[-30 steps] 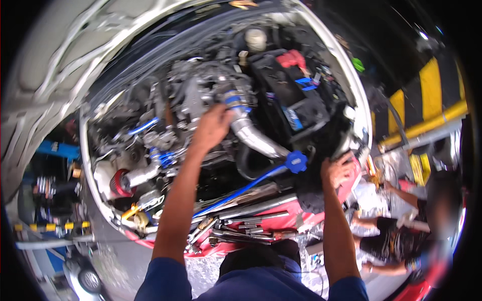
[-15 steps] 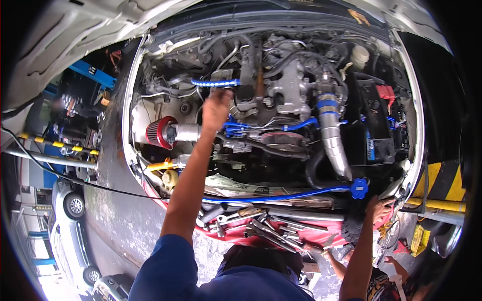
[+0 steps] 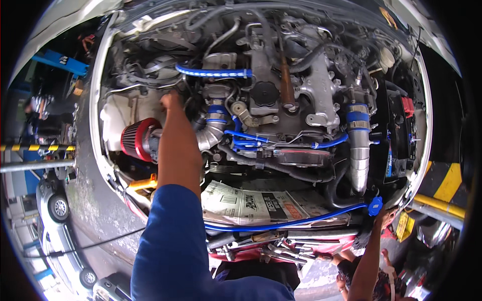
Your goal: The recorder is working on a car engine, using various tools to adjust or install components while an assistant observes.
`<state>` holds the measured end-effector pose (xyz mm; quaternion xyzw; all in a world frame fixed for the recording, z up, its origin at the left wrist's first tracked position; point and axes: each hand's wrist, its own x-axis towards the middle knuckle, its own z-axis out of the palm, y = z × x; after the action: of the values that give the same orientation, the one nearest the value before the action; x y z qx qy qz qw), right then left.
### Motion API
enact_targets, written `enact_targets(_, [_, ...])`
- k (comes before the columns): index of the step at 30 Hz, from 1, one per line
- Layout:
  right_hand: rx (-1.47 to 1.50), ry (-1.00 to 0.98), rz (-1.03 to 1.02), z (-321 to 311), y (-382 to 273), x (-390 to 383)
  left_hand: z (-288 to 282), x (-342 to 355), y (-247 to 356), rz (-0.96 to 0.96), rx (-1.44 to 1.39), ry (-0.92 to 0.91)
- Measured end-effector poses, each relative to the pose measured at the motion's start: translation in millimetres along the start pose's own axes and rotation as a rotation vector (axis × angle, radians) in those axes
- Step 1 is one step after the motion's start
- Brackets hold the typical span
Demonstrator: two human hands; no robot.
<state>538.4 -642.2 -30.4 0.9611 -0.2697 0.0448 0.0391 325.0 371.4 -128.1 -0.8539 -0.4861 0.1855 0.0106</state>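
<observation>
My left arm reaches deep into the open engine bay. My left hand (image 3: 171, 100) is low behind the red cone air filter (image 3: 138, 140), near the white plastic tank (image 3: 118, 113); its fingers are mostly hidden. A silver intake pipe (image 3: 210, 136) with a blue coupling runs beside my forearm. Above and right of that hand lies a blue hose (image 3: 213, 72), joined to the engine (image 3: 273, 118). On the front right corner of the car rests my right hand (image 3: 385, 218), fingers laid along the edge, beside a blue cap (image 3: 375, 206).
Several wrenches and sockets (image 3: 286, 251) lie on a red cloth along the front edge. A long blue hose (image 3: 291, 222) crosses before flattened cardboard (image 3: 246, 202). The battery (image 3: 399, 133) sits at right. Another person's hand (image 3: 346, 258) is below the front edge; a silver car (image 3: 57, 226) stands left.
My left hand has moved left and away from the blue hose on the engine, down behind the air filter. My body has leaned closer over the bay. My right hand stays at the front corner.
</observation>
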Motion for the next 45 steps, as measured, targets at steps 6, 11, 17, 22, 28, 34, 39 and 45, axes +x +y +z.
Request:
enact_targets(6, [0.052, 0.029, -0.142, 52.9, 23.8, 25.5, -13.2, 57.6, -4.9, -0.976, -0.698, -0.134])
enact_targets(11, [0.047, 0.165, -0.226, 36.2, 45.5, 32.8, 38.8, 57.7, 15.9, -0.746, -0.621, 0.022])
enact_targets(17, [0.079, 0.085, -0.164, 8.7, 34.7, 25.7, 27.4, 49.7, -24.6, 0.134, -0.045, -0.187])
enact_targets(22, [0.022, -0.027, -0.045, -1.5, -29.6, -23.2, -40.8, -16.3, -95.1, 0.264, -0.940, 0.456])
enact_targets(28, [-0.066, -0.031, 0.077, -9.6, 3.7, 0.8, -136.5, -164.2, 3.3, -0.171, -2.043, -0.429])
enact_targets(34, [0.009, 0.073, 0.015, 34.5, 6.4, 9.5, -179.0, -338.6, 46.6, 0.203, -2.288, -0.634])
enact_targets(39, [-0.006, 0.069, 0.008, 24.2, -2.4, -3.3, -175.3, -452.8, 94.8, 0.209, -2.376, -0.549])
enact_targets(45, [-0.058, 0.233, -0.026, 24.2, -0.9, -2.5, -147.6, -536.1, 121.8, 0.210, -2.183, -0.190])
